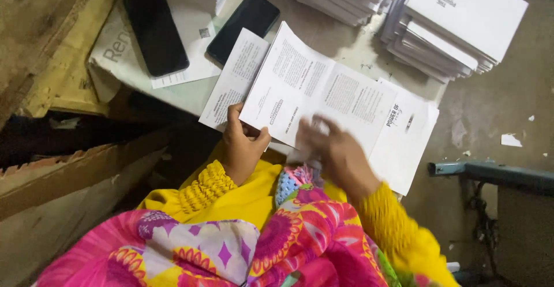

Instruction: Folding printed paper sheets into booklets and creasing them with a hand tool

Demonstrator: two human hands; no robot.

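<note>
Nearest the camera: a lap in pink floral cloth, yellow sleeves on both arms. Left hand comes up from the gathered yellow cuff, wrist bent back, fingers curled closed around the lower left edge of the folded printed sheet, thumb on top, pinching it. Right hand is motion-blurred, palm down over the sheet's lower middle edge, fingers bent loosely; can't tell whether it actually grips the paper or only touches it. The sheet lies open and tilted, covering part of a white booklet under its right side, with a narrow printed leaf sticking out at its left. All of it rests on a pale table. Further back on the left, two black phones lie flat, well apart from the hands. At the far edge, stacks of white booklets. A blue metal bar sits right of the table.
</note>
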